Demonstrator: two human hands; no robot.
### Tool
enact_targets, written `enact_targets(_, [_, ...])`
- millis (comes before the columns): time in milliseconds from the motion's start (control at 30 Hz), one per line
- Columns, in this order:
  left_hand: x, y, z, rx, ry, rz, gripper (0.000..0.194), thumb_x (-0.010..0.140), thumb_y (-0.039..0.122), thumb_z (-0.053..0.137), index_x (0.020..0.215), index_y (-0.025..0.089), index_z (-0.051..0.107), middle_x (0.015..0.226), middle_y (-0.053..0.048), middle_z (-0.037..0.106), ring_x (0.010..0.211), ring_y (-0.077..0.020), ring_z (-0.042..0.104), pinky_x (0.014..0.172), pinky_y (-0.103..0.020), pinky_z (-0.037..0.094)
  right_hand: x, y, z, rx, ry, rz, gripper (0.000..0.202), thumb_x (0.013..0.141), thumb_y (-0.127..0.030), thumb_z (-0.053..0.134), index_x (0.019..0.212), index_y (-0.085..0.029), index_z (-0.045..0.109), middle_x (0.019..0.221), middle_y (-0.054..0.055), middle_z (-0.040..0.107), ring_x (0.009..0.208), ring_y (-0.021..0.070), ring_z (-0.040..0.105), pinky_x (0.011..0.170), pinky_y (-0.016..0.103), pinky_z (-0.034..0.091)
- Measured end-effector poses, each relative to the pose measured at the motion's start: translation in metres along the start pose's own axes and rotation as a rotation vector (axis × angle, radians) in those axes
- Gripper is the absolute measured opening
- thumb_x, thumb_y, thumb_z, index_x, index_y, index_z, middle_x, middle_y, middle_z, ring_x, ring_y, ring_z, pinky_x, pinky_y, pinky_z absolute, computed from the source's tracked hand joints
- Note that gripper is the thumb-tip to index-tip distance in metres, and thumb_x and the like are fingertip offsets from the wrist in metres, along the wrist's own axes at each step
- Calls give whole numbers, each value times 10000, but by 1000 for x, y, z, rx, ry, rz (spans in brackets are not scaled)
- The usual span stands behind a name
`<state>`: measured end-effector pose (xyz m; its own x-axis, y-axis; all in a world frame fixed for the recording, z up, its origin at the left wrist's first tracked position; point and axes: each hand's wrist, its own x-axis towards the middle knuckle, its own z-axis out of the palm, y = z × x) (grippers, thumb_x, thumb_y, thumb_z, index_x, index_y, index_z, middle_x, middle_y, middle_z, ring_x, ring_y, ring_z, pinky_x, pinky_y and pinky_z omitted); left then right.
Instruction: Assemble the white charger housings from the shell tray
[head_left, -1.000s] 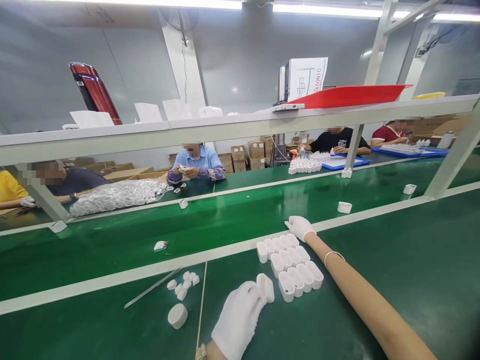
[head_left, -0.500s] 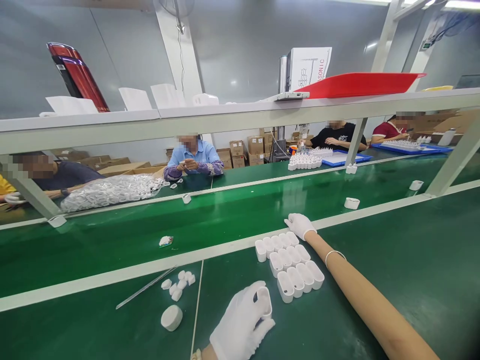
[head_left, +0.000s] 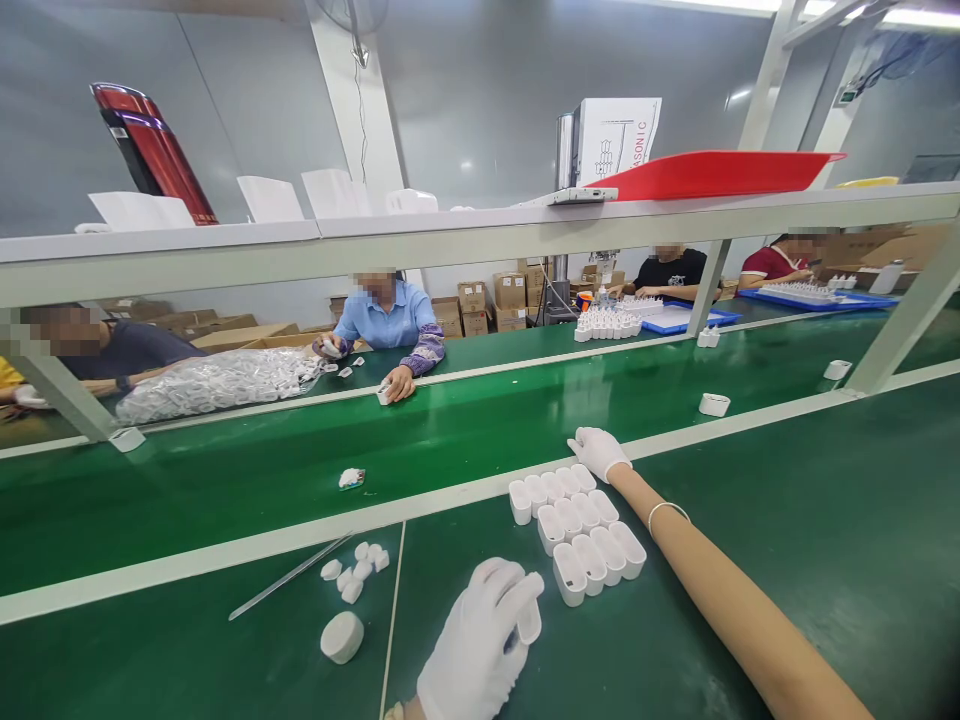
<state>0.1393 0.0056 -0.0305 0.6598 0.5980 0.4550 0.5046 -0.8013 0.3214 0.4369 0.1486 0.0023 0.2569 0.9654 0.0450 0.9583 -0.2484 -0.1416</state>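
Note:
My left hand [head_left: 480, 640], in a white glove, is closed on a white oval cup [head_left: 530, 622] just above the green table, fingers over its top. To its right stand rows of similar white oval cups [head_left: 600, 560], open side up, some with a small dark mark inside. My right hand [head_left: 598, 453], also gloved, rests at the belt's near edge just behind the back row. Its fingers are curled, and anything in them is hidden. Left of my left hand lie a round white piece [head_left: 342, 637] and several small white pieces [head_left: 361, 572].
A green conveyor belt [head_left: 465, 430] runs across, carrying a small white-topped item [head_left: 352, 479] and a white oval cup [head_left: 715, 404]. A clear strip [head_left: 289, 580] lies at left. Overhead runs a shelf [head_left: 450, 232] with a red tray [head_left: 712, 172]. Co-workers sit across the belt.
My left fingers have folded over the top of the cup. My right hand stays put. Items on the belt moved right. A co-worker opposite has reached out to a white piece on the belt.

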Motion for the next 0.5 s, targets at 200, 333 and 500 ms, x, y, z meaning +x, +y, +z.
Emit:
enact_targets(200, [-15,-18,10,21,-92,-184,585,813,78,500,1378,230,515,1180,-117,693,1007,-255,684,855,-411,606,0,-3,1,-5,5,5,290,974,-361,579,1212,-201,617,1272,86,603,1072,217,620,914,405,537])
enact_targets(333, [-32,-33,21,56,-78,-300,352,871,184,535,1179,281,677,912,-73,743,850,-256,697,719,-358,613,-1,-1,4,-10,7,16,319,971,-367,584,1230,-182,607,1280,96,599,1082,226,617,926,427,532])
enact_targets(500, [-32,-28,28,62,-123,-342,222,913,361,608,1098,276,698,845,-61,718,763,-226,673,605,-320,580,-4,-1,8,-17,14,24,317,969,-361,587,1229,-181,605,1266,93,603,1066,221,623,909,419,541])
